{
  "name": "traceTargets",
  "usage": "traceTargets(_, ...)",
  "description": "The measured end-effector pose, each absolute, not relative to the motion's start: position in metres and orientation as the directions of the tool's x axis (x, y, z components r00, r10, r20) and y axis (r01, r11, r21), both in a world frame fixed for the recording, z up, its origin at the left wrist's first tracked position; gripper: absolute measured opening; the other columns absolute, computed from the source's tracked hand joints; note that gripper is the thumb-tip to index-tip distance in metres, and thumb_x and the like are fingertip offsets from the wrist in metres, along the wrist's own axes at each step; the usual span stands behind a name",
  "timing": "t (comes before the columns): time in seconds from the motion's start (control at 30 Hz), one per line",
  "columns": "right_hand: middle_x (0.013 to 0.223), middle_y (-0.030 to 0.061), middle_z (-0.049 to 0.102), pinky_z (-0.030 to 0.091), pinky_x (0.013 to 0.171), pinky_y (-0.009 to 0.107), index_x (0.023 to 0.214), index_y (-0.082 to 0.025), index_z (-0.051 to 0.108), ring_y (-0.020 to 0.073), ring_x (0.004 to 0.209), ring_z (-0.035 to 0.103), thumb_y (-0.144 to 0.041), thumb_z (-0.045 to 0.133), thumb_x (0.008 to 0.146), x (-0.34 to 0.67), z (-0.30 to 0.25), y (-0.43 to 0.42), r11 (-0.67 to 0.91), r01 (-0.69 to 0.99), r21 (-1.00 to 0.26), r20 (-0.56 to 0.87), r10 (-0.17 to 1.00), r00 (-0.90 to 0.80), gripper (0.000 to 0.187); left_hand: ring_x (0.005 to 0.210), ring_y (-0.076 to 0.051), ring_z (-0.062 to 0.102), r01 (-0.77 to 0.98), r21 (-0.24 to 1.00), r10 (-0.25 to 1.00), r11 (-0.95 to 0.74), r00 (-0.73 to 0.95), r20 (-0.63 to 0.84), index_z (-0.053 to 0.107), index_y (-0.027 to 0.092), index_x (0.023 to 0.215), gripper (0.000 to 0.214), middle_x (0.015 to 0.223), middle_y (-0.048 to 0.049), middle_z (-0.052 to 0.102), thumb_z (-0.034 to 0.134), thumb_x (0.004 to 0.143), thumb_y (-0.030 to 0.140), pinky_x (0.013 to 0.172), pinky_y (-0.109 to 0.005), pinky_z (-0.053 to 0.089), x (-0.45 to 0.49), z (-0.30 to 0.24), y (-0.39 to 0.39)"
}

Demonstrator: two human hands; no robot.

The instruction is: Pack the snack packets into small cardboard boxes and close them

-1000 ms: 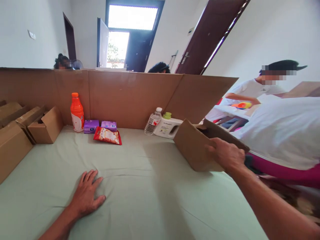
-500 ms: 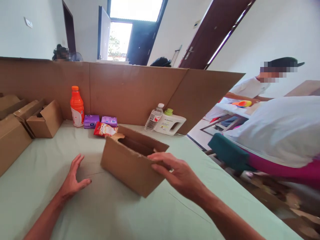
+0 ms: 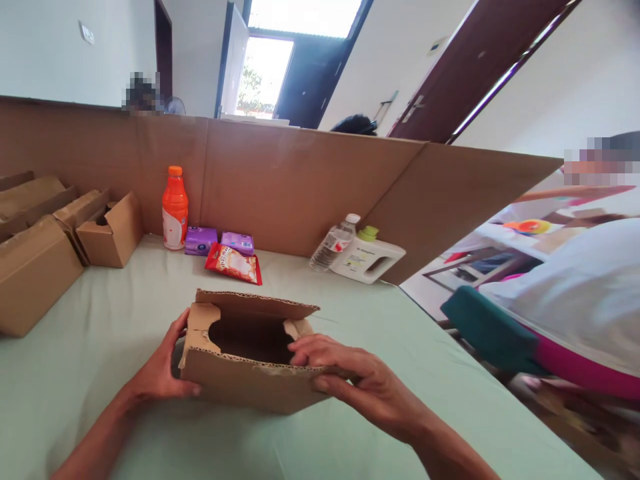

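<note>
An open-topped cardboard box (image 3: 240, 387) is in front of me on the pale green cloth, its dark inside partly visible. My right hand (image 3: 345, 377) grips its right end, fingers over the top edge and thumb on the near wall. Around the left end is my left hand (image 3: 167, 367), with its thumb along the near wall and its fingers behind the corner. Just beyond the box lies a red snack packet (image 3: 234, 264). Two purple packs (image 3: 201, 241) sit behind that packet, beside an orange bottle (image 3: 175, 210).
Several cardboard boxes (image 3: 37, 273) stand at the left. A clear plastic bottle (image 3: 335, 243) leans by a white jug (image 3: 367, 259) with a green cap. A cardboard partition (image 3: 280, 180) runs along the back. Another person in white (image 3: 575, 293) is at the right, near a green chair (image 3: 493, 330).
The box has come nearer to me and turned so its long side faces me. My left hand has moved from open beside it onto its left end. The camera view has shifted.
</note>
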State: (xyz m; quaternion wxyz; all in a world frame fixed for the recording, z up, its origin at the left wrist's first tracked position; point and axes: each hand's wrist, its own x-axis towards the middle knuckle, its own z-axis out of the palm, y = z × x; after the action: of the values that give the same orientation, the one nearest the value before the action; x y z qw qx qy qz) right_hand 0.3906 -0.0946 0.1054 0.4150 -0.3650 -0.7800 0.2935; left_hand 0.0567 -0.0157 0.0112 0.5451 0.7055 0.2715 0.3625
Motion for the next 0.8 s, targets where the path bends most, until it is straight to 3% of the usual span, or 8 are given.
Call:
traceTargets(0.07,0.095,0.0081,0.079,0.060,0.090,0.042,0.093,-0.026,0.076,0.0254,0.100,0.073,-0.041,0.065,0.094,0.391,0.104,-0.093,0.534,0.286,-0.796,0.456,0.839,-0.297,0.019,0.147,-0.045,0.030,0.014,0.962,0.787,-0.273,0.578,0.215,0.009,0.028,0.162,0.132,0.163,-0.0152,0.029,0.086,0.061,0.066,0.122,-0.059,0.024,0.053,0.013,-0.015)
traceTargets(0.17,0.088,0.0068,0.079,0.061,0.080,0.036,0.089,-0.026,0.078,0.0229,0.089,0.074,-0.044,0.065,0.092,0.398,0.100,-0.082,0.534,0.166,-0.829,0.548,0.835,0.050,0.022,0.147,-0.044,0.030,0.043,0.958,0.804,-0.283,0.555,0.212,0.011,0.029,0.162,0.127,0.164,-0.0145,0.027,0.085,0.065,0.062,0.122,-0.059,0.023,0.045,0.016,-0.016)
traceTargets(0.23,0.085,0.0046,0.078,0.059,0.070,0.031,0.088,-0.027,0.077,0.0198,0.081,0.073,-0.042,0.067,0.090,0.405,0.093,-0.068,0.527,0.086,-0.845,0.528,0.799,0.287,0.018,0.147,-0.043,0.029,0.056,0.959,0.819,-0.277,0.536,0.205,0.011,0.030,0.162,0.123,0.165,-0.0133,0.026,0.084,0.067,0.059,0.122,-0.059,0.023,0.039,0.019,-0.016)
traceTargets(0.3,0.086,0.0044,0.078,0.056,0.064,0.029,0.086,-0.025,0.074,0.0187,0.078,0.072,-0.042,0.068,0.087,0.412,0.084,-0.049,0.456,0.104,-0.884,0.457,0.794,0.401,0.017,0.148,-0.043,0.027,0.065,0.961,0.827,-0.267,0.528,0.194,0.011,0.031,0.162,0.123,0.165,-0.0121,0.024,0.084,0.067,0.056,0.122,-0.058,0.025,0.035,0.021,-0.016)
traceTargets(0.4,0.093,0.0074,0.077,0.056,0.065,0.032,0.092,-0.023,0.069,0.0208,0.084,0.072,-0.046,0.063,0.086,0.416,0.065,-0.013,0.281,0.322,-0.904,0.394,0.840,0.373,0.025,0.149,-0.043,0.025,0.063,0.964,0.816,-0.260,0.549,0.184,0.012,0.032,0.162,0.120,0.165,-0.0103,0.024,0.084,0.067,0.051,0.122,-0.057,0.026,0.033,0.021,-0.015)
traceTargets(0.5,0.099,0.0108,0.077,0.057,0.071,0.036,0.098,-0.020,0.067,0.0227,0.088,0.071,-0.047,0.060,0.085,0.412,0.044,0.031,0.209,0.471,-0.857,0.368,0.888,0.276,0.031,0.149,-0.042,0.027,0.084,0.960,0.799,-0.267,0.576,0.172,0.009,0.033,0.162,0.117,0.163,-0.0105,0.029,0.081,0.070,0.043,0.121,-0.057,0.030,0.035,0.020,-0.015)
traceTargets(0.63,0.111,0.0130,0.075,0.055,0.087,0.043,0.107,-0.019,0.068,0.0263,0.103,0.068,-0.034,0.057,0.083,0.399,0.021,0.095,0.157,0.611,-0.776,0.345,0.916,0.203,0.030,0.147,-0.044,0.032,0.091,0.961,0.796,-0.262,0.583,0.162,0.004,0.031,0.163,0.123,0.161,-0.0132,0.033,0.083,0.069,0.042,0.117,-0.057,0.037,0.038,0.019,-0.017)
traceTargets(0.8,0.125,0.0158,0.070,0.045,0.102,0.049,0.124,-0.017,0.066,0.0324,0.118,0.060,-0.017,0.055,0.081,0.380,0.007,0.154,0.087,0.779,-0.621,0.297,0.946,0.132,0.044,0.143,-0.045,0.039,0.105,0.965,0.793,-0.239,0.595,0.132,0.003,0.030,0.163,0.120,0.160,-0.0150,0.036,0.080,0.071,0.039,0.113,-0.057,0.043,0.038,0.021,-0.019)
